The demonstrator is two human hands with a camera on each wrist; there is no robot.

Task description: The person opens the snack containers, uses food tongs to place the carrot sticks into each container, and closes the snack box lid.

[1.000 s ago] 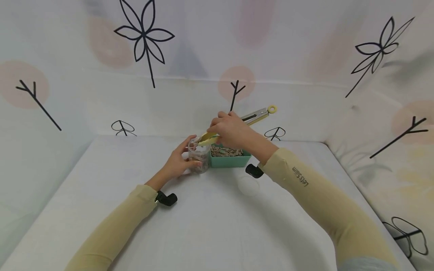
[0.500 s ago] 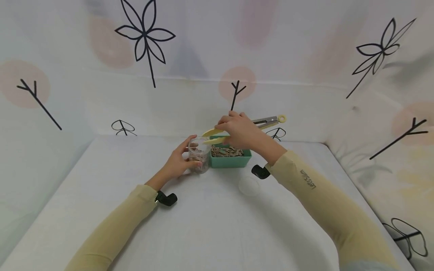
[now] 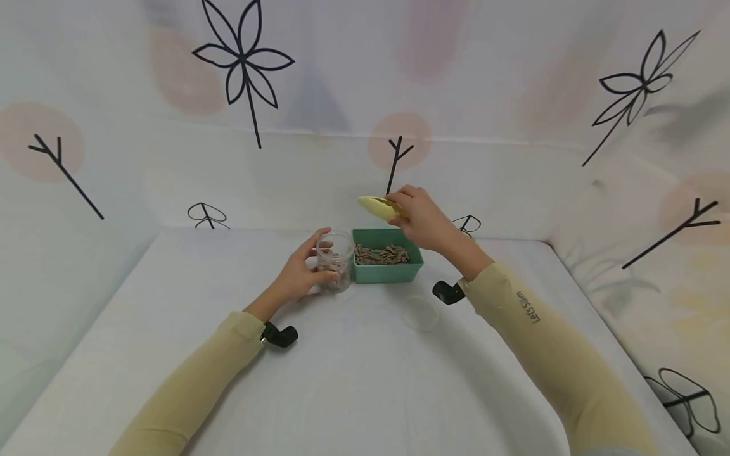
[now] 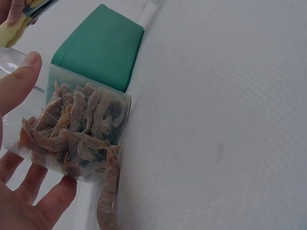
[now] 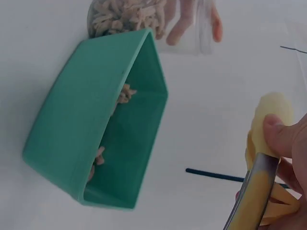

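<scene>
My left hand [image 3: 296, 275] grips a clear jar [image 3: 339, 256] upright on the table, fingers and thumb around its side. Through its wall in the left wrist view, brown dried strips [image 4: 76, 120] fill the lower part. Against the jar's right side stands a green rectangular tub [image 3: 388, 274] holding more brown pieces [image 3: 382, 255]. My right hand [image 3: 423, 218] holds yellow-tipped tongs [image 3: 375, 207] up above the tub's back edge, their tips close together and pointing left. The metal arms of the tongs are hidden behind that hand in the head view.
One loose brown strip [image 4: 109, 191] lies beside the jar's base. A clear round lid [image 3: 421, 313] rests on the white table [image 3: 342, 380] in front of the tub. Patterned cloth [image 3: 319, 177] rises behind the table and along its sides.
The right hand has drawn the tongs out of the jar's mouth, then up and to the right over the tub. Their tips spread midway and are now together. The left hand stays on the jar.
</scene>
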